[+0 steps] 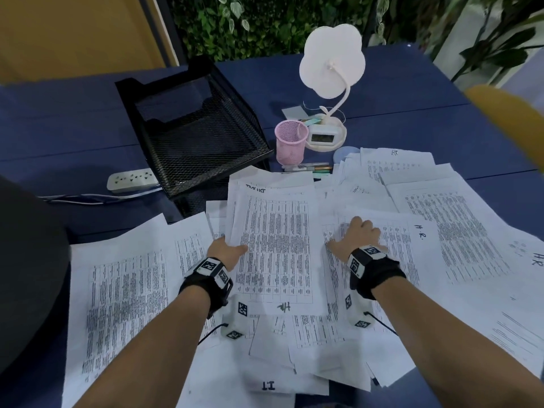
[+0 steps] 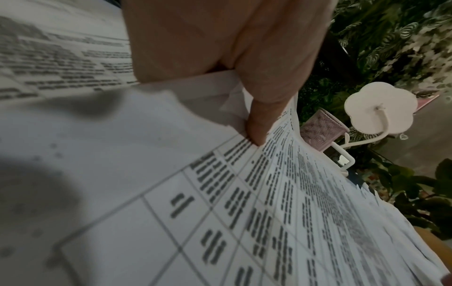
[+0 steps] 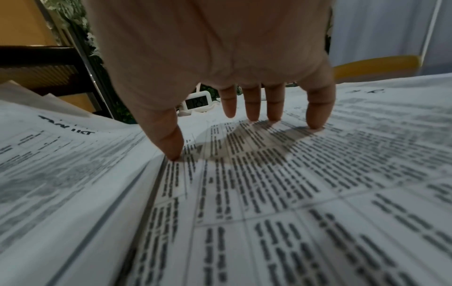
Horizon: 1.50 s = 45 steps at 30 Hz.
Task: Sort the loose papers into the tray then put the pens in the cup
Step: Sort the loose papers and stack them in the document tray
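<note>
A: Head view, what's on the desk?
B: Loose papers [image 1: 294, 260] cover the near half; the black mesh tray [image 1: 194, 134] sits far left, pink cup [image 1: 290, 142] to its right, pens [image 1: 306, 167] just in front of the cup.

A: Left wrist?
B: The left hand [image 2: 244, 77] pinches a sheaf's edge, thumb on top.

A: Right wrist?
B: The right hand [image 3: 220, 67] grasps nothing, its fingertips [image 3: 315, 123] pressing a printed sheet

Tray [image 1: 203, 134] left of cup [image 1: 290, 141]; pens [image 1: 306, 167] just before cup; papers [image 1: 276, 248] nearest.
</note>
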Motion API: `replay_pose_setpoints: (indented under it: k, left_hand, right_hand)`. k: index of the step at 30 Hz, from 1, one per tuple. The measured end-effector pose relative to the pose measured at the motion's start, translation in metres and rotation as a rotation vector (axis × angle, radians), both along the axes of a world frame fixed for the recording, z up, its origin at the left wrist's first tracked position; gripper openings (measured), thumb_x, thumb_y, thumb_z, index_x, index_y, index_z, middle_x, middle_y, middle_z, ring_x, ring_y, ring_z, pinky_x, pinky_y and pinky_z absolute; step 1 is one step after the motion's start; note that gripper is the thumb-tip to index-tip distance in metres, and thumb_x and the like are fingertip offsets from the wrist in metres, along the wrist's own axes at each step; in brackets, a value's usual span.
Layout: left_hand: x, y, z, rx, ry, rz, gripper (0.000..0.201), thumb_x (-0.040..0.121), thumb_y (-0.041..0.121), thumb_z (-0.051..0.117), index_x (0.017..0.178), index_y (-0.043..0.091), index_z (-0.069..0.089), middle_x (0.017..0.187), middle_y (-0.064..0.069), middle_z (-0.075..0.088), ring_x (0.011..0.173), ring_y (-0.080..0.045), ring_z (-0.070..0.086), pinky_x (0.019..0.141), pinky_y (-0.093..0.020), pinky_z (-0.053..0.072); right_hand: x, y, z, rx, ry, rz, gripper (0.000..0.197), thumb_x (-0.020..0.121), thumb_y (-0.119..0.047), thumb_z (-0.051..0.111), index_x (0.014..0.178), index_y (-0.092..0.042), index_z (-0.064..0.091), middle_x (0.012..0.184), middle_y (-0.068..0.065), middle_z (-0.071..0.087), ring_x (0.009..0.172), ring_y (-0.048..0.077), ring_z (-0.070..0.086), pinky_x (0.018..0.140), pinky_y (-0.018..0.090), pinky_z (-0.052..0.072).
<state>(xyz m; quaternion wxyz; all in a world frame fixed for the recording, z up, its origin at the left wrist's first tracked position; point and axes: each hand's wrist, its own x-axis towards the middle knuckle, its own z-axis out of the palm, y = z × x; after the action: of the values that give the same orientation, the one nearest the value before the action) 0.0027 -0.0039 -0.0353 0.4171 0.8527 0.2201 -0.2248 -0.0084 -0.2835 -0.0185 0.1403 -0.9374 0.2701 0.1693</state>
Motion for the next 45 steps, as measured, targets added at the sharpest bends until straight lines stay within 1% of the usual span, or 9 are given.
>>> replay_pose_setpoints:
  k: [10,14,22,24,28,33,37,39,45]
  left_hand:
    - [0.003,0.005,-0.003,0.076,0.076,-0.102,0.065,0.084,0.046,0.066,0.131,0.004,0.051,0.126,-0.015,0.059,0.11,-0.033,0.058,0.091,-0.038,0.051]
    - [0.005,0.006,-0.003,0.088,0.09,-0.122,0.069,0.084,0.048,0.065,0.134,0.004,0.048,0.13,-0.015,0.058,0.113,-0.033,0.057,0.095,-0.038,0.049]
    - [0.003,0.009,0.001,-0.034,0.046,-0.114,0.053,0.093,0.033,0.057,0.138,0.008,0.042,0.135,-0.01,0.052,0.122,-0.029,0.051,0.097,-0.029,0.039]
    - [0.005,0.012,-0.002,-0.102,0.023,-0.062,0.059,0.095,0.03,0.054,0.145,0.009,0.03,0.145,-0.009,0.043,0.129,-0.028,0.044,0.107,-0.033,0.035]
    - [0.006,0.018,-0.011,-0.172,0.031,-0.044,0.057,0.096,0.026,0.051,0.147,0.011,0.03,0.146,-0.008,0.042,0.13,-0.028,0.043,0.111,-0.041,0.033]
    - [0.007,0.016,-0.012,-0.308,0.08,0.01,0.068,0.095,0.044,0.049,0.15,0.016,0.023,0.154,0.0,0.029,0.14,-0.024,0.029,0.116,-0.044,0.023]
    - [-0.001,-0.007,0.007,-0.31,0.065,0.027,0.101,0.077,0.073,0.054,0.152,0.016,0.016,0.157,-0.002,0.02,0.144,-0.024,0.021,0.117,-0.043,0.02]
    - [-0.006,-0.014,0.01,-0.195,0.006,-0.016,0.097,0.08,0.06,0.062,0.151,0.01,0.018,0.156,-0.007,0.024,0.142,-0.026,0.027,0.116,-0.04,0.024]
    - [-0.024,-0.015,0.051,-0.293,-0.153,0.014,0.054,0.093,0.024,0.06,0.139,0.006,0.041,0.136,-0.001,0.048,0.128,-0.017,0.044,0.097,-0.024,0.032]
  right_hand:
    - [0.006,-0.017,0.014,-0.039,0.142,0.106,0.041,0.091,-0.023,0.048,0.127,-0.005,0.042,0.132,0.017,0.042,0.123,0.034,0.041,0.101,0.042,0.042]
    - [0.01,-0.009,0.039,0.11,-0.033,0.027,0.031,0.091,-0.018,0.043,0.117,-0.003,0.048,0.119,0.017,0.054,0.106,0.033,0.055,0.083,0.034,0.046]
    - [0.022,0.045,0.062,1.175,-0.093,-0.237,0.042,0.095,-0.05,0.042,0.104,-0.011,0.055,0.095,0.012,0.064,0.086,0.031,0.062,0.08,0.043,0.052]
    - [0.023,0.034,0.054,0.842,-0.107,-0.112,0.047,0.098,-0.047,0.036,0.103,-0.005,0.056,0.095,0.011,0.06,0.089,0.029,0.058,0.083,0.038,0.047]
    - [0.018,0.005,0.021,0.302,-0.035,0.004,0.031,0.091,-0.027,0.05,0.066,-0.011,0.041,0.066,0.006,0.044,0.062,0.023,0.046,0.053,0.026,0.032]
    - [0.01,0.008,0.007,0.415,0.033,0.058,0.045,0.093,-0.027,0.053,0.133,-0.009,0.044,0.129,0.012,0.052,0.107,0.028,0.055,0.083,0.028,0.041]
    - [0.008,0.022,0.005,0.631,0.031,-0.029,0.044,0.093,-0.02,0.053,0.135,-0.014,0.042,0.111,0.013,0.059,0.078,0.026,0.059,0.068,0.031,0.05]
    - [0.007,0.024,0.006,0.692,0.041,-0.07,0.04,0.093,-0.018,0.053,0.132,-0.015,0.045,0.096,0.012,0.06,0.065,0.021,0.056,0.057,0.026,0.048]
    - [0.006,0.012,0.014,0.606,-0.264,-0.143,0.058,0.084,-0.03,0.068,0.131,-0.009,0.043,0.124,0.012,0.054,0.107,0.027,0.056,0.083,0.027,0.042]
